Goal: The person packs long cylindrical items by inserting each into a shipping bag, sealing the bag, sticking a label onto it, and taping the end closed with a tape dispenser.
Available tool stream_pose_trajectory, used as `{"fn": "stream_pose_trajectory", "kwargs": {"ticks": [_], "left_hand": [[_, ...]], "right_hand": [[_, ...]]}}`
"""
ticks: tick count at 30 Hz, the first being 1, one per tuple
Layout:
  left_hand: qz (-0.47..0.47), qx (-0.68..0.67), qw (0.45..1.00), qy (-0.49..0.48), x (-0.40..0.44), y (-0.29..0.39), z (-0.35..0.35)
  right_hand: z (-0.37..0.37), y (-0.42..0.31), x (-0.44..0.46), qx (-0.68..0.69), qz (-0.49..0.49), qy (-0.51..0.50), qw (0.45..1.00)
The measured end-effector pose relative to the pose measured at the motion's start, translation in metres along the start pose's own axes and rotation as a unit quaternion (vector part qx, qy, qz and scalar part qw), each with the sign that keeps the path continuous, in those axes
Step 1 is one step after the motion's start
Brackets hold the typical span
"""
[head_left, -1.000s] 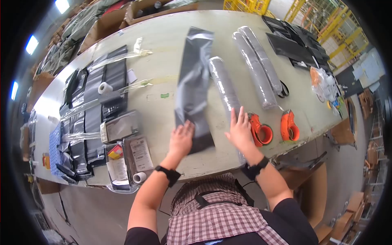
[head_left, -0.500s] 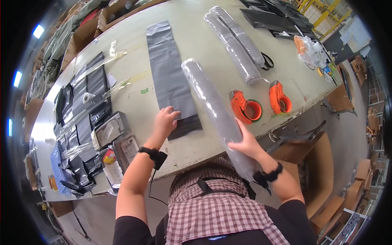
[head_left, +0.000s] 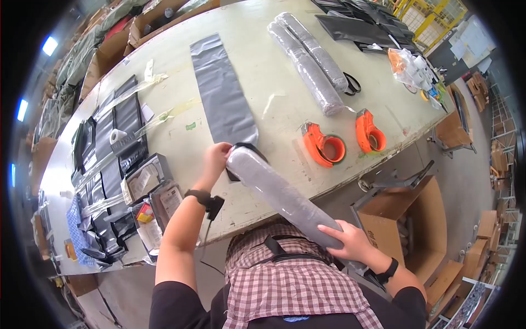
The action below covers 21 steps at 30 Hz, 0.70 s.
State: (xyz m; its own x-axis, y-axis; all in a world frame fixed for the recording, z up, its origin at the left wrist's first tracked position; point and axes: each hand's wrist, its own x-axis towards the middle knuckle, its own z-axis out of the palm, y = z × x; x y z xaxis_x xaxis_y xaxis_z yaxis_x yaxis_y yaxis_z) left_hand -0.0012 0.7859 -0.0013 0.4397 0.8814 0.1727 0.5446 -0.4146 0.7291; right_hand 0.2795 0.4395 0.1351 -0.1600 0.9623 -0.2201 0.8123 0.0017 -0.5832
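A grey plastic mailing bag (head_left: pixel 224 93) lies lengthwise on the table, its near end lifted to show a black inside. My left hand (head_left: pixel 217 160) pinches the edge of that near end, fingers closed. A plastic-wrapped grey roll (head_left: pixel 279 194) slants from the bag's near end down toward my body. Its far end meets the raised black edge of the bag; whether it is inside the mouth I cannot tell. Around the roll's lower part, my right hand (head_left: pixel 350 241) is closed, with the thumb side on top.
Two more wrapped rolls (head_left: pixel 309 66) lie farther back. Two orange tape dispensers (head_left: pixel 326 148) stand at right. Stacked black bags (head_left: pixel 126 120) and a grey tray (head_left: pixel 145 178) are at left. An open cardboard box (head_left: pixel 411 219) sits below the table edge.
The roll has come down and toward me, its far end now at the bag's near end. My left hand has gone from lying on the bag to lifting its edge. My right hand moved lower.
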Motion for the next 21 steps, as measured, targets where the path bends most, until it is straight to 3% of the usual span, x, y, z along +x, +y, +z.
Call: {"fn": "stream_pose_trajectory", "kwargs": {"ticks": [3, 5, 6, 7, 10, 11, 14, 15, 18, 21], "left_hand": [[-0.167, -0.191, 0.967, 0.001, 0.012, 0.009, 0.003], [0.045, -0.014, 0.997, 0.066, 0.001, 0.041, -0.003], [0.149, 0.077, 0.981, 0.095, -0.009, 0.054, -0.003], [0.189, 0.16, 0.964, 0.096, -0.017, 0.055, 0.003], [-0.009, 0.179, 0.94, 0.292, -0.018, 0.033, 0.037], [-0.087, 0.078, 0.97, 0.214, -0.01, 0.016, 0.041], [-0.275, -0.101, 0.956, 0.024, 0.03, 0.011, 0.026], [-0.232, -0.114, 0.962, 0.085, 0.04, 0.007, 0.025], [-0.328, -0.065, 0.942, -0.015, 0.05, 0.01, 0.0], [-0.229, 0.252, 0.939, -0.045, 0.034, 0.019, -0.017]], "right_hand": [[-0.006, -0.003, 0.012, 0.016, 0.047, -0.037, 0.998], [-0.02, -0.004, 0.017, 0.109, 0.078, -0.077, 0.988], [-0.024, -0.004, 0.02, 0.157, 0.095, -0.099, 0.978], [-0.025, 0.001, 0.023, 0.243, 0.085, -0.114, 0.96], [-0.026, 0.003, 0.05, 0.421, 0.063, -0.083, 0.901], [-0.028, 0.002, 0.062, 0.445, 0.065, -0.09, 0.889], [-0.028, -0.006, 0.105, 0.349, 0.043, -0.078, 0.933], [-0.025, -0.011, 0.121, 0.326, 0.036, -0.062, 0.943], [-0.029, -0.027, 0.161, 0.153, 0.043, -0.073, 0.985], [-0.006, -0.027, 0.17, 0.118, 0.022, -0.054, 0.991]]}}
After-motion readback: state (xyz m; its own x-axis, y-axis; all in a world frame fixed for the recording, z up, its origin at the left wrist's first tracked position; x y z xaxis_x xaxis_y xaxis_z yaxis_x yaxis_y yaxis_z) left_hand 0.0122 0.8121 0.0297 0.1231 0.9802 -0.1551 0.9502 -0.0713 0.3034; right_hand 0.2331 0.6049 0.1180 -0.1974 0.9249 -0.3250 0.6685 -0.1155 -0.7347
